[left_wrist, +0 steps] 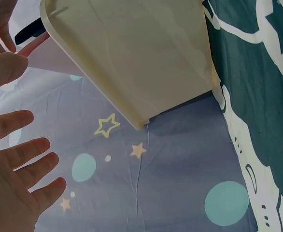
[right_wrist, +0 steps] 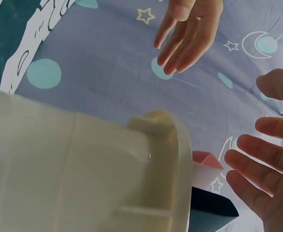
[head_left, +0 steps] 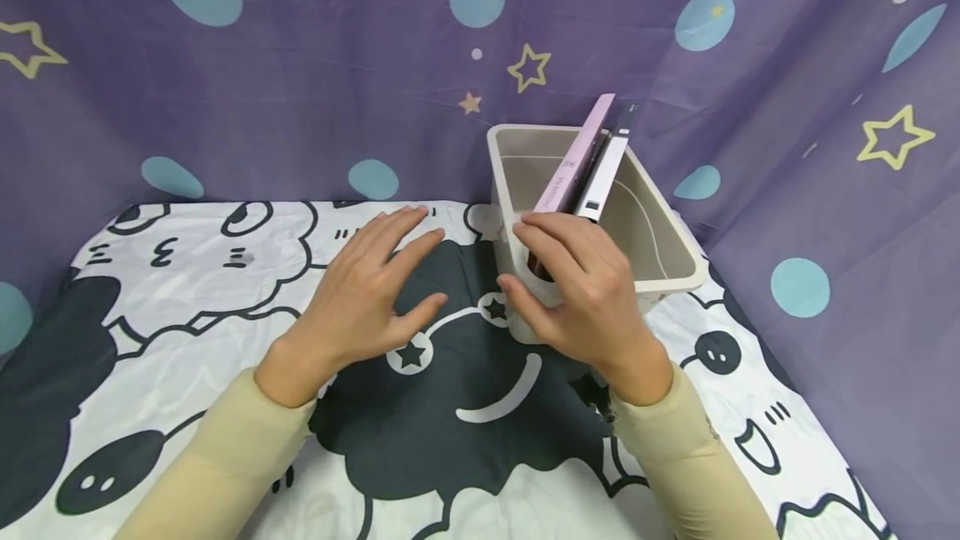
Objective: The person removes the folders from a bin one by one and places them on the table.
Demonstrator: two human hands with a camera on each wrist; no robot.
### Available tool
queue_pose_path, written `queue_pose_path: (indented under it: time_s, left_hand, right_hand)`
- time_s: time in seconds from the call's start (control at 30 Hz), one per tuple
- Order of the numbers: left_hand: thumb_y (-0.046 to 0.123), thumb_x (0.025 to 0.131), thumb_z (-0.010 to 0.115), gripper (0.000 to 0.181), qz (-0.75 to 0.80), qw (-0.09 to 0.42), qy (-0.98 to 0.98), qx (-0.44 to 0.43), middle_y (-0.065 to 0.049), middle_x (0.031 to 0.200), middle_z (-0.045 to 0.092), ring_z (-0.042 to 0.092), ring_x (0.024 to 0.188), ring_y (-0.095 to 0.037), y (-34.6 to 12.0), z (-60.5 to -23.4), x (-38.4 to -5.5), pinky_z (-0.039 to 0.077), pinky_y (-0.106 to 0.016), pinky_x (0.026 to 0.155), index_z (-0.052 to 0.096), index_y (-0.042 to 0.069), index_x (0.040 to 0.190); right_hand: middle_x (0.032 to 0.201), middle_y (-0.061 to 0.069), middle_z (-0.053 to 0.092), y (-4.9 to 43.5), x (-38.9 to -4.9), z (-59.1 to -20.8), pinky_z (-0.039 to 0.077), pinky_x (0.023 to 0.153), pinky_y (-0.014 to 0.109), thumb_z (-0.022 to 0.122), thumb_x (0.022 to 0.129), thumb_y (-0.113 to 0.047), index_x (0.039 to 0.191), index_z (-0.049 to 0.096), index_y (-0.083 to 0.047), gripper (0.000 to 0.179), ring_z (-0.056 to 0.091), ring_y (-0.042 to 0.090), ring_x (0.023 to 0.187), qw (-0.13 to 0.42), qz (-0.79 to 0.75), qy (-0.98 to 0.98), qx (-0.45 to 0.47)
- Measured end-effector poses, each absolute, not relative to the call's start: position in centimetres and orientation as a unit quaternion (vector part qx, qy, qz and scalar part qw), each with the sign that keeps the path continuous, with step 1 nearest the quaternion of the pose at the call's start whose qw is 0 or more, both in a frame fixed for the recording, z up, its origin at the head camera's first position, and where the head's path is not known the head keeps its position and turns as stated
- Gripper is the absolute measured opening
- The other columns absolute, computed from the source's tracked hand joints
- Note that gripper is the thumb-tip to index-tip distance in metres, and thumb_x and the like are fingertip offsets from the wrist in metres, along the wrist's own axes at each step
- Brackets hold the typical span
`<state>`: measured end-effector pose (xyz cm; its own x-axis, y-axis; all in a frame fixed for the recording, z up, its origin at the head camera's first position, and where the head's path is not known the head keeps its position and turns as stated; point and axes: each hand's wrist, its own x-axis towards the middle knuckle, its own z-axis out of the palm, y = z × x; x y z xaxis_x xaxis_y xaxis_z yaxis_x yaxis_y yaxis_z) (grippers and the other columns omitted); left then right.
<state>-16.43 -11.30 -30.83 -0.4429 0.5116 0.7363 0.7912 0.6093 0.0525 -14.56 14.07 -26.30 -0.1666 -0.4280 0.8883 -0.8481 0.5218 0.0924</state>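
Note:
My left hand [head_left: 367, 290] hovers over the dark part of the sheep-print cloth, fingers spread and slightly bent, holding nothing. My right hand [head_left: 588, 294] is in front of the near left corner of an off-white plastic bin [head_left: 671, 283], its fingers loosely bent. In the right wrist view that right hand [right_wrist: 272, 164] shows spread fingers with nothing in them. Inside the bin lean two thin book-like items, one with a pink spine [head_left: 573, 161], the other with a white and black spine [head_left: 606, 173]. Their lower ends are hidden behind my right hand.
A black-and-white cartoon sheep cloth [head_left: 187, 390] covers the table. Behind and to the right hangs a purple curtain [head_left: 315, 82] with stars and blue dots. The bin stands at the back right, close to the curtain.

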Motion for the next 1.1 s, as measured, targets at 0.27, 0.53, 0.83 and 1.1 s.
queue_pose_path:
  time_s: [0.27, 0.53, 0.83, 1.1]
  left_hand:
    - [0.037, 0.082, 0.067, 0.060, -0.200, 0.352, -0.821, -0.403, -0.018, 0.141, 0.045, 0.043, 0.128, -0.037, -10.5, -30.9, -16.5, 0.031, -0.051, 0.107, 0.054, 0.005, 0.131]
    - [0.039, 0.083, 0.066, 0.061, -0.206, 0.351, -0.818, -0.407, -0.018, 0.140, 0.045, 0.043, 0.128, -0.036, -9.7, -30.8, -16.6, 0.031, -0.050, 0.107, 0.054, 0.005, 0.131]
    - [0.038, 0.082, 0.066, 0.061, -0.213, 0.360, -0.808, -0.415, -0.018, 0.139, 0.046, 0.044, 0.128, -0.035, -8.7, -30.4, -16.9, 0.031, -0.049, 0.107, 0.054, 0.005, 0.131]
    - [0.038, 0.082, 0.068, 0.062, -0.217, 0.350, -0.810, -0.417, -0.017, 0.140, 0.045, 0.043, 0.129, -0.034, -8.0, -30.1, -16.9, 0.031, -0.048, 0.108, 0.054, 0.005, 0.131]
  right_hand:
    - [0.105, 0.018, 0.065, 15.0, -14.5, -26.0, 0.048, 0.080, 0.044, 0.065, 0.087, -0.026, 0.103, 0.067, 0.004, 0.035, 0.062, 0.033, 0.094, 0.489, 0.223, -0.729, 0.424]
    - [0.105, 0.018, 0.065, 16.0, -14.6, -25.8, 0.047, 0.081, 0.045, 0.068, 0.083, -0.024, 0.105, 0.067, 0.005, 0.036, 0.061, 0.035, 0.093, 0.498, 0.237, -0.727, 0.408]
    - [0.111, 0.023, 0.062, 17.2, -14.9, -25.6, 0.044, 0.091, 0.045, 0.067, 0.084, -0.039, 0.113, 0.062, 0.007, 0.054, 0.058, 0.039, 0.100, 0.480, 0.252, -0.738, 0.401]
    - [0.114, 0.022, 0.061, 18.2, -15.0, -25.7, 0.043, 0.092, 0.045, 0.066, 0.083, -0.048, 0.115, 0.061, 0.005, 0.062, 0.057, 0.038, 0.104, 0.480, 0.243, -0.753, 0.378]
